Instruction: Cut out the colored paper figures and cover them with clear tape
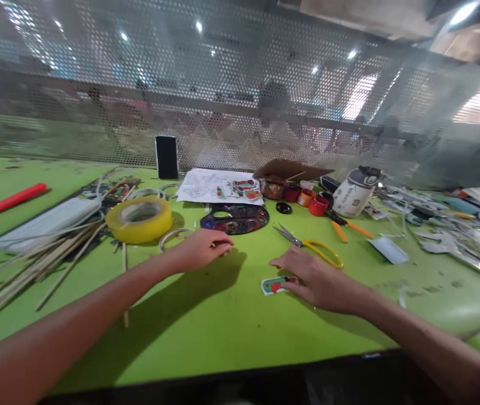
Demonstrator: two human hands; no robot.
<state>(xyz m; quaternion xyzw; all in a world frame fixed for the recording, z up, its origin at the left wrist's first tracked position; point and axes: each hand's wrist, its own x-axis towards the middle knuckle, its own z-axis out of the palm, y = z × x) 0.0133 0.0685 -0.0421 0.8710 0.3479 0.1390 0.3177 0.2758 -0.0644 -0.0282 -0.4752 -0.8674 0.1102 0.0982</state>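
A small painted paper cutout (270, 286), green and red with a white edge, lies on the green table near the middle. My right hand (320, 281) reaches over its right end; the thumb overlaps the cutout while the index finger stretches out apart from it. Just beyond that hand is a pair of scissors (322, 251) with yellow handles, blades apart. My left hand (200, 249) hovers over the table, its shadow falling to the right. Its fingers are loosely bent with a gap to the thumb, and nothing shows in them. Behind it lies a dark, paint-stained palette (250, 218).
Yellow tape (162, 220) and thin wooden sticks (41, 264) are on the left. Further back are a phone (167, 157), drawing sheets (198, 188), paint jars (318, 206) and a white bottle (354, 194). Orange-handled pliers (358, 229) and foil scraps (451, 242) lie right. A perforated metal screen (223, 84) stands behind.
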